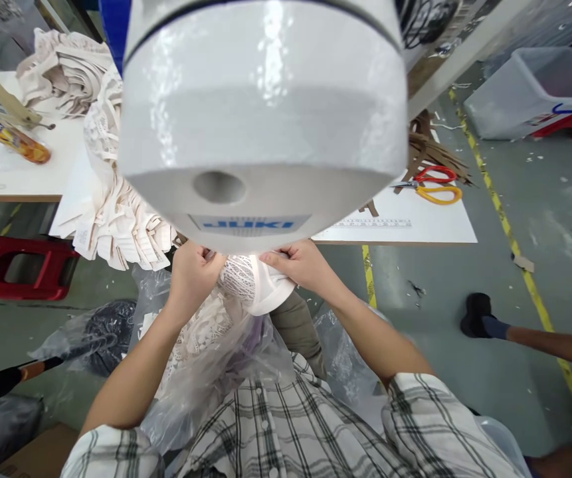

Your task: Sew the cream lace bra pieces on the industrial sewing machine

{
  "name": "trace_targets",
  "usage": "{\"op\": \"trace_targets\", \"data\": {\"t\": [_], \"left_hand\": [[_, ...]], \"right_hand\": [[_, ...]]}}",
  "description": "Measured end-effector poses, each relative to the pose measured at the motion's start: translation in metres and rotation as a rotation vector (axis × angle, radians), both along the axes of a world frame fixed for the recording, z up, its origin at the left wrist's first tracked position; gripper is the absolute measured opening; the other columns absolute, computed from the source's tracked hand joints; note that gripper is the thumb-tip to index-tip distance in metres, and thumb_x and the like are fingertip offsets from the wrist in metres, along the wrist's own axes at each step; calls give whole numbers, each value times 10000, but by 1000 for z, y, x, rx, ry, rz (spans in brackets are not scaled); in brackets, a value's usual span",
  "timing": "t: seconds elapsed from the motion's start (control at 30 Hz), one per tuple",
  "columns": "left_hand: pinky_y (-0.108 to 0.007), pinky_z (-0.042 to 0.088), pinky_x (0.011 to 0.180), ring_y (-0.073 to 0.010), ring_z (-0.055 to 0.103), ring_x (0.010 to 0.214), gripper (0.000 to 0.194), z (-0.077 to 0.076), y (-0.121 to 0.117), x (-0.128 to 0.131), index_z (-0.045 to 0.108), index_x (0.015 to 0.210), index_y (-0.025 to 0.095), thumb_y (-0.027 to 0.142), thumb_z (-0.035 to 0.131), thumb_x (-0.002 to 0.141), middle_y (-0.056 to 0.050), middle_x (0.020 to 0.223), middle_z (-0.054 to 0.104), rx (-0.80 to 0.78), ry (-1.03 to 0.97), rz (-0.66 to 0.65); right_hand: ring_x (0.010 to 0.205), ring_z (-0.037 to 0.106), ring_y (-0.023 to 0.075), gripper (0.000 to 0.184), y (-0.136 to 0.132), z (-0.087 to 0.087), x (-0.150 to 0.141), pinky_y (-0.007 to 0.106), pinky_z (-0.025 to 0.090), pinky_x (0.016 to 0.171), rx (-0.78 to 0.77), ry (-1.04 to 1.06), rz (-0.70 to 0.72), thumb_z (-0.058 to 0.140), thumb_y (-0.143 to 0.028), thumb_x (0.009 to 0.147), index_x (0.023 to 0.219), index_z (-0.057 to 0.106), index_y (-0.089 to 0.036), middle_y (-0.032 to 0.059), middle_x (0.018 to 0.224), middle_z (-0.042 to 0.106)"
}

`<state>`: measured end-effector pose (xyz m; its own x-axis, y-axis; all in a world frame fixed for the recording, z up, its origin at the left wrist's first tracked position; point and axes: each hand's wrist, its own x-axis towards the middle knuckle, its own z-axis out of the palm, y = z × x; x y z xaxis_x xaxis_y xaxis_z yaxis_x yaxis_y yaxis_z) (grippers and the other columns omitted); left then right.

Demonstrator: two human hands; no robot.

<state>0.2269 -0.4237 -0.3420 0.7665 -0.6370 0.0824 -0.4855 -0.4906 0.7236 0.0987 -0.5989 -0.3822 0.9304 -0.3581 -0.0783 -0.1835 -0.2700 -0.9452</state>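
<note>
In front of my body, just under the head of a white sewing machine (266, 139), a white lace bra cup (250, 282) is stretched between my two hands. My left hand (193, 272) is closed, pinching its lace side. On the smooth white side, my right hand (305, 265) grips the edge between thumb and fingers. The machine head hides the needle area and some fingertips. Below, more cream lace pieces (200, 325) lie in a clear plastic bag (181, 392) on my lap.
Stacked cream fabric pieces (121, 222) hang over the table edge at left. Scissors (438, 186) with red and yellow handles and brown strips (428, 149) lie at right. A red stool (21, 265) stands left, a clear bin (539, 93) far right. Another person's foot (479, 315) is at right.
</note>
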Motion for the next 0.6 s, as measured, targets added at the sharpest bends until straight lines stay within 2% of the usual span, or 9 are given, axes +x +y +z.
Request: {"op": "trace_targets", "data": {"t": [0.1, 0.17, 0.23, 0.3, 0.4, 0.5, 0.6], "left_hand": [[-251, 412, 640, -127, 523, 675, 118, -12, 13, -2, 550, 817, 194, 275, 583, 897, 9, 728, 570, -52, -49, 56], [-293, 485, 795, -174, 611, 899, 139, -30, 26, -9, 585, 1022, 190, 293, 562, 932, -58, 974, 640, -136, -150, 130], [-353, 499, 903, -211, 602, 1060, 205, -54, 41, -24, 560, 1131, 195, 294, 541, 952, -101, 1120, 609, -245, -214, 168], [-392, 506, 931, -230, 585, 1114, 223, -78, 55, -43, 536, 1160, 205, 289, 532, 954, -113, 1147, 580, -326, -184, 145], [-467, 492, 992, -273, 559, 1175, 330, -103, 64, -74, 492, 1230, 223, 332, 564, 927, -131, 1208, 553, -308, -72, 75], [-527, 435, 1087, -344, 486, 1306, 598, -113, 57, -94, 388, 1388, 219, 386, 641, 873, -187, 1373, 485, -156, 41, -55], [-549, 396, 1132, -376, 432, 1372, 781, -115, 40, -99, 326, 1461, 184, 439, 701, 825, -214, 1447, 442, -68, 68, -126]], "right_hand": [[583, 388, 104, 430, 0, -8, -6, 255, 275, 549, 23, -2, -9, 618, -504, 866, 604, 515, -179, -25, 601, 462], [575, 387, 105, 425, 0, -14, -11, 252, 279, 542, 49, -9, -29, 608, -506, 875, 617, 501, -186, -30, 592, 454], [572, 392, 108, 420, -1, -19, -17, 249, 287, 538, 84, -15, -42, 606, -514, 880, 633, 499, -192, -31, 589, 455], [575, 401, 113, 416, -1, -22, -21, 247, 294, 534, 114, -21, -43, 600, -520, 885, 645, 504, -194, -28, 591, 462], [593, 414, 120, 404, 0, -24, -27, 243, 304, 536, 124, -42, -49, 586, -517, 893, 662, 518, -193, -20, 608, 478], [599, 417, 117, 401, 1, -24, -31, 244, 318, 552, 130, -61, -61, 574, -525, 901, 687, 539, -188, -19, 633, 495], [617, 449, 121, 387, 3, -26, -35, 245, 350, 577, 170, -74, -68, 580, -542, 901, 755, 589, -184, -10, 688, 541]]}}
